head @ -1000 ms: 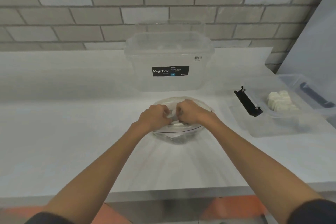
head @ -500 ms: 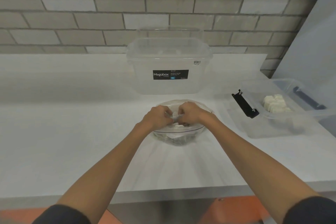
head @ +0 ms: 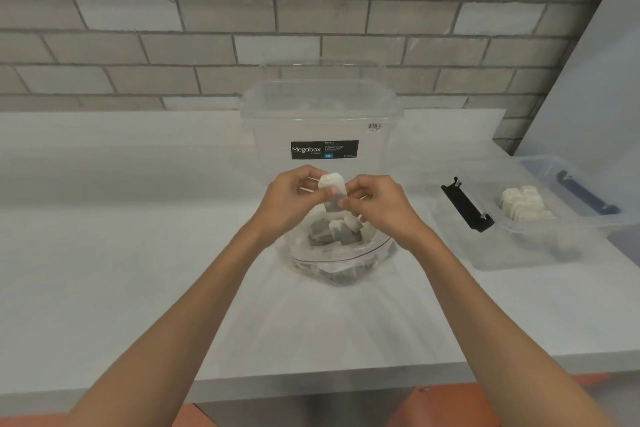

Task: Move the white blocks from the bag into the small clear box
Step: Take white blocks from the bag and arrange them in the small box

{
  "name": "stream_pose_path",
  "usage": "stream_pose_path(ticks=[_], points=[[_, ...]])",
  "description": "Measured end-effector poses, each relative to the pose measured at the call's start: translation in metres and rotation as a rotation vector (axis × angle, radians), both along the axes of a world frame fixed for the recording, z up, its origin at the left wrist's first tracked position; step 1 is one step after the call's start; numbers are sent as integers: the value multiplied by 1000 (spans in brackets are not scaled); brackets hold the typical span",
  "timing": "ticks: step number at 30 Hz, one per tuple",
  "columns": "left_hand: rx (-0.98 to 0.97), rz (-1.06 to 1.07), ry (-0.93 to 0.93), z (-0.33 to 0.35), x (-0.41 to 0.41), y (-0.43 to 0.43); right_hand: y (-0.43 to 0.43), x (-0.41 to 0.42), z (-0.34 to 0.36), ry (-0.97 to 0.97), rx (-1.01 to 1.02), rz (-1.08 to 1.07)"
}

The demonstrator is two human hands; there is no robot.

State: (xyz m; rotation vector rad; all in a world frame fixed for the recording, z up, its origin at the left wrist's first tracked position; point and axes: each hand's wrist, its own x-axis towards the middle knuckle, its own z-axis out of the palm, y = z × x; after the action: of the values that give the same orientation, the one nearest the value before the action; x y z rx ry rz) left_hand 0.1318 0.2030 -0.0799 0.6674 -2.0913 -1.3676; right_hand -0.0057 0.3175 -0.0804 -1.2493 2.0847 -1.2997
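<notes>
The fingers of the left hand curl round one white block, thumb pressed on its face. The right hand pinches the same block's lower edge, at 4 o'clock of it, with tightly curled fingertips. Both hands are raised with the knuckles turned outward, and the forearms run in from 7 and 5 o'clock.

The block hangs in the air just above the open mouth of the bag, which stands on the desk at 6 o'clock of the hands. More blocks are heaped inside, about four on top and the rest too jumbled to count.

One small clear box sits at 3 o'clock of the bag, well apart across a stretch of desk. It is open-topped, with one black latch on its left side and a heap of stored blocks I cannot count.

One large clear tub stands at 12 o'clock, close behind the hands, against the brick wall. The desk's front edge runs across under the forearms at 6 o'clock.
</notes>
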Motion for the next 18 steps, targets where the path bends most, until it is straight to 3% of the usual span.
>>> stream_pose_path(ticks=[4, 7, 12, 15, 18], points=[[-18, 39, 81, 8, 0, -2, -1, -1, 3, 7, 24, 57], [-56, 78, 59, 10, 4, -5, -9, -8, 2, 155, 114, 90], [-197, 101, -85, 10, 13, -7, -40, -14, -26, 495, 409, 220], [-240, 111, -133, 10, 16, -4, -52, -14, -43, 550, 642, 279], [-273, 118, -152, 9, 20, -5, -53, -12, -46, 562, 704, 285]])
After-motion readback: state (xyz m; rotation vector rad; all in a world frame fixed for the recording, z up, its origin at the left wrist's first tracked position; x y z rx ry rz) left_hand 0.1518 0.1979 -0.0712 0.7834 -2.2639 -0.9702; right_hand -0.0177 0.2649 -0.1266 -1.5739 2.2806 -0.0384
